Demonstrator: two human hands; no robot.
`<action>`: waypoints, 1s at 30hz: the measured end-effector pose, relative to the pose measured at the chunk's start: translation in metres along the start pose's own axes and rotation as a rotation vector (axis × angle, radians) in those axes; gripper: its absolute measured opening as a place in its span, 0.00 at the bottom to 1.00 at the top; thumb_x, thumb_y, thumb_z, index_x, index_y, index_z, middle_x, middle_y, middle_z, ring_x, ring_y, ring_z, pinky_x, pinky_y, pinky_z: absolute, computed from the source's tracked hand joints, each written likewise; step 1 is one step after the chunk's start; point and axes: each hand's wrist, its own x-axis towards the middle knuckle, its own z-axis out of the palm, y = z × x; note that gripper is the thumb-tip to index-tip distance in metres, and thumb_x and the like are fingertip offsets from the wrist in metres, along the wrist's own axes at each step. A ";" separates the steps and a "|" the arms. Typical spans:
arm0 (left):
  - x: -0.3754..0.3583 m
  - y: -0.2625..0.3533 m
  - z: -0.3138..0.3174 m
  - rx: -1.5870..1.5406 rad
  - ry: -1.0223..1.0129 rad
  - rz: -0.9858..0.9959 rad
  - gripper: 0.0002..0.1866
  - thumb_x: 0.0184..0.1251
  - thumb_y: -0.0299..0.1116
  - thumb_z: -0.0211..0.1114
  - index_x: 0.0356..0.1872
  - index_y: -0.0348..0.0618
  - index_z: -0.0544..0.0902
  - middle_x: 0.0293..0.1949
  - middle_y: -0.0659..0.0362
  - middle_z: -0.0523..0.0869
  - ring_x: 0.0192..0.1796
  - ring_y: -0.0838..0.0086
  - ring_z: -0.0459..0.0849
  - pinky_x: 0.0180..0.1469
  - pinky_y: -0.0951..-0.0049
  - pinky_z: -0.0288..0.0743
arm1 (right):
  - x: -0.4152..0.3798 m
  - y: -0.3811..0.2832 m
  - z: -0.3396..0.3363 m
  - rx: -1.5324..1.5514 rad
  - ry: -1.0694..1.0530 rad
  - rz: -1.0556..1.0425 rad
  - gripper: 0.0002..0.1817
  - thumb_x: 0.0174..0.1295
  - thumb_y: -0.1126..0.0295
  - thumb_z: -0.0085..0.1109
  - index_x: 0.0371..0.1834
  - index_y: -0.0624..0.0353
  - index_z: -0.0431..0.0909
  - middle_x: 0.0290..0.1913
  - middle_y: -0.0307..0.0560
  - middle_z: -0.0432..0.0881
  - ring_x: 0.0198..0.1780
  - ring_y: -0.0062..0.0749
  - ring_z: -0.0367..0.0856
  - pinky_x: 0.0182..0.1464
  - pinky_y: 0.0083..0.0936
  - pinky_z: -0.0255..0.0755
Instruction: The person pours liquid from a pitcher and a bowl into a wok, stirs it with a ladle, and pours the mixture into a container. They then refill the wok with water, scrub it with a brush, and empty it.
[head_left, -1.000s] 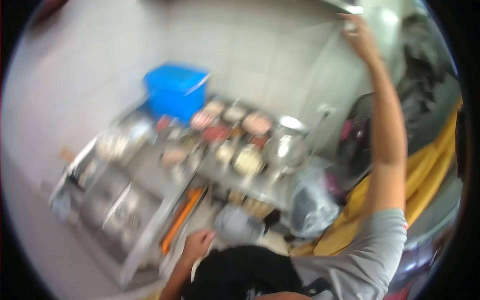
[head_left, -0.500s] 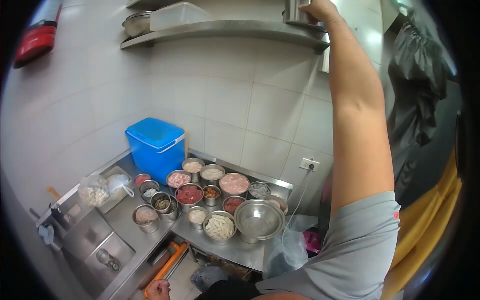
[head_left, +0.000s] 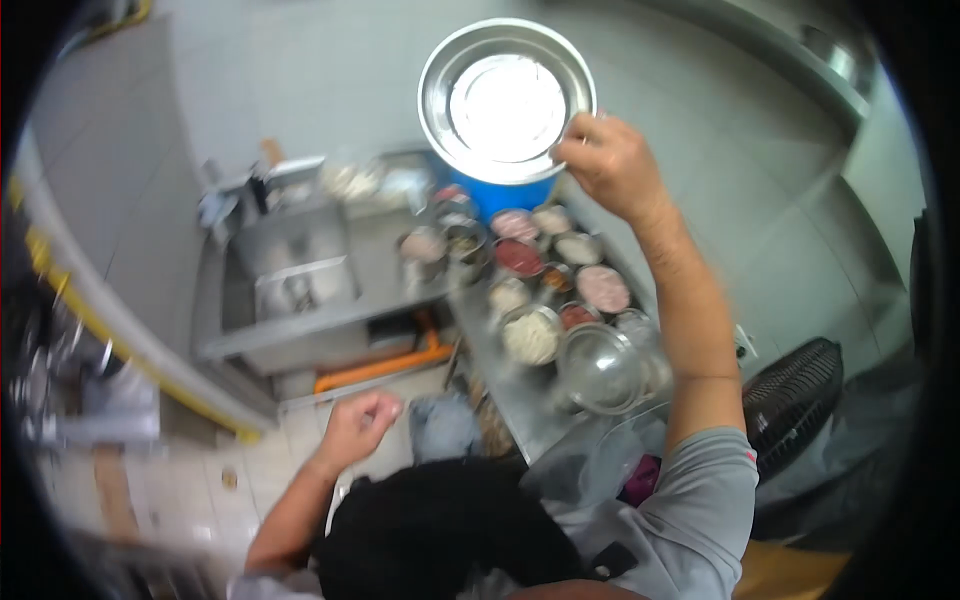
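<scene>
The bowl (head_left: 507,105), round and metal, is up in the air just ahead and to the left of my right grip (head_left: 612,165), which is clamped on the edge of its rim. I see it tilted, its shiny inside facing the camera, and it covers part of a blue cooler (head_left: 515,197) that stands beyond and below my right grip.

My left grip (head_left: 355,430) is down low, well apart from the bowl, with its fingers curled inward; I cannot tell how tightly they are closed. Just to the right of it is a grey bag (head_left: 445,428), and above it an orange bar (head_left: 380,370) runs beneath the table (head_left: 378,255).

Below my right grip, the table carries a cluster of metal pots. Among them I make out a pot of red meat (head_left: 519,258), a pot of pink meat (head_left: 604,289) and a pot of white pieces (head_left: 532,338). Farther down from that grip, beside the white pieces, sits a wide pan (head_left: 602,370). To the left of my right grip, well apart from it, is a sink (head_left: 330,283). A shelf (head_left: 780,55) is above and right of this grip. The pots' edges are blurred.
</scene>
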 end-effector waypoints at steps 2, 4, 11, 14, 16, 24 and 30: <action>-0.018 0.016 -0.024 -0.002 0.047 0.037 0.08 0.80 0.29 0.67 0.46 0.34 0.89 0.39 0.59 0.92 0.40 0.78 0.89 0.45 0.74 0.84 | 0.004 -0.063 0.050 0.048 -0.040 -0.089 0.08 0.48 0.74 0.69 0.32 0.50 0.83 0.36 0.37 0.80 0.34 0.36 0.82 0.38 0.36 0.77; -0.048 0.017 -0.051 -0.022 0.123 0.018 0.09 0.80 0.29 0.67 0.50 0.33 0.88 0.41 0.57 0.92 0.40 0.78 0.89 0.45 0.75 0.84 | 0.024 -0.124 0.082 0.175 0.018 -0.190 0.08 0.48 0.74 0.66 0.32 0.50 0.82 0.36 0.38 0.78 0.33 0.34 0.80 0.37 0.35 0.75; -0.214 -0.026 -0.164 -0.155 0.481 -0.124 0.09 0.82 0.29 0.66 0.54 0.35 0.88 0.42 0.58 0.91 0.44 0.79 0.89 0.47 0.76 0.85 | 0.082 -0.379 0.194 1.093 -0.114 0.233 0.08 0.64 0.82 0.59 0.34 0.54 0.83 0.38 0.40 0.84 0.41 0.35 0.85 0.43 0.32 0.79; -0.312 -0.049 -0.214 -0.221 0.676 -0.258 0.09 0.82 0.30 0.66 0.54 0.35 0.88 0.42 0.60 0.91 0.44 0.80 0.88 0.46 0.76 0.85 | 0.067 -0.485 0.288 2.171 -0.286 0.978 0.06 0.82 0.69 0.53 0.51 0.53 0.81 0.47 0.39 0.88 0.46 0.30 0.84 0.50 0.34 0.78; -0.380 -0.054 -0.251 -0.222 0.831 -0.317 0.09 0.82 0.30 0.66 0.53 0.36 0.88 0.42 0.60 0.91 0.42 0.81 0.87 0.47 0.76 0.84 | 0.097 -0.567 0.294 2.384 -0.088 1.767 0.10 0.85 0.58 0.52 0.57 0.49 0.79 0.47 0.40 0.87 0.45 0.31 0.78 0.52 0.37 0.75; -0.570 -0.066 -0.394 -0.216 1.331 -0.598 0.12 0.82 0.35 0.66 0.50 0.36 0.88 0.40 0.60 0.91 0.38 0.81 0.87 0.44 0.77 0.84 | 0.208 -0.748 0.304 2.476 -0.449 1.633 0.12 0.81 0.62 0.54 0.51 0.59 0.81 0.43 0.42 0.86 0.42 0.31 0.84 0.45 0.32 0.81; -0.600 -0.093 -0.508 -0.249 1.399 -0.550 0.11 0.82 0.35 0.66 0.50 0.37 0.88 0.40 0.62 0.91 0.40 0.82 0.86 0.45 0.77 0.84 | 0.372 -0.900 0.355 1.869 -0.627 0.305 0.06 0.70 0.76 0.68 0.42 0.61 0.79 0.34 0.41 0.84 0.33 0.28 0.84 0.38 0.27 0.80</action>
